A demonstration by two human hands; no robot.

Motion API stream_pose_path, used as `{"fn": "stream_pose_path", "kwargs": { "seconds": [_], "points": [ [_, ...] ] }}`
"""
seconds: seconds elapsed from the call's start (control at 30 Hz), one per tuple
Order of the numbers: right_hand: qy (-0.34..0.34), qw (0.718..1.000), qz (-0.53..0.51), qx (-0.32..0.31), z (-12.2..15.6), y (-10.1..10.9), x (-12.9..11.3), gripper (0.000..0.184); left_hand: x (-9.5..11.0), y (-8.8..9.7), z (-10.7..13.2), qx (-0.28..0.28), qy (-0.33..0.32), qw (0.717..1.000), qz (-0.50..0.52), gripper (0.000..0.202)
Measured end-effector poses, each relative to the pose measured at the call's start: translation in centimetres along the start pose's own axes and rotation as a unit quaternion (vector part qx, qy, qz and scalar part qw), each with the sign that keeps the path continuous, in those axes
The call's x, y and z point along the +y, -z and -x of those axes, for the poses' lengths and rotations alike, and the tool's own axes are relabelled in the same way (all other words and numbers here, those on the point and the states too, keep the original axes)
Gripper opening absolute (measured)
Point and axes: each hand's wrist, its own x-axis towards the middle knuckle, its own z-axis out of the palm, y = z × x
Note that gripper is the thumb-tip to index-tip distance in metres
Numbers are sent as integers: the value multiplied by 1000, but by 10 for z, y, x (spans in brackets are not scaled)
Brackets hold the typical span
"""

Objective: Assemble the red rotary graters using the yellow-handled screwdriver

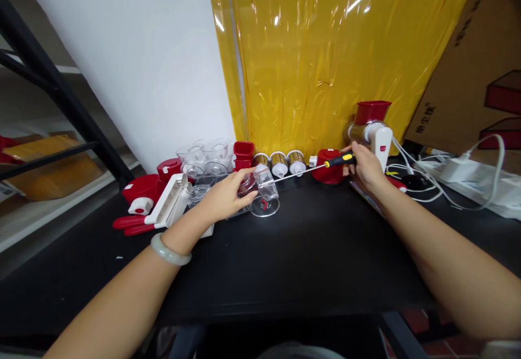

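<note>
My left hand (pixel 226 195) is closed around a clear plastic housing (pixel 267 183), tipped on its side above the black table. A round clear base (pixel 268 211) with a small red mark shows just beneath it; whether the two are joined I cannot tell. In my right hand (pixel 364 170) is a screwdriver (pixel 340 160) with a black and yellow handle. Its long thin shaft points left, and its tip reaches the clear housing; the exact contact is hard to see. Behind the shaft stand several metal grater drums (pixel 279 164) with white ends.
Red bases (pixel 142 190), white handles with red grips (pixel 169 204) and clear hoppers (pixel 205 155) crowd the left. Red hoppers (pixel 243 154) and another red base (pixel 329 172) stand at the back. An assembled grater (pixel 380 142), cables and a power strip (pixel 480 183) lie right.
</note>
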Motion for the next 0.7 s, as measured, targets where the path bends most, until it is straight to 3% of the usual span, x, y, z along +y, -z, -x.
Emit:
{"fn": "stream_pose_path", "kwargs": {
  "seconds": [0.23,0.5,0.7],
  "points": [
    [-71,996,-52,10,-1,2,-3,28,-1,-1,-1,3,-7,1000,3,60],
    [-43,999,-18,16,1,0,-3,19,-2,-1,0,5,-6,1000,5,60],
    [-3,1000,14,7,0,0,-1,32,1,0,0,0,7,1000,-2,60]
  ]
}}
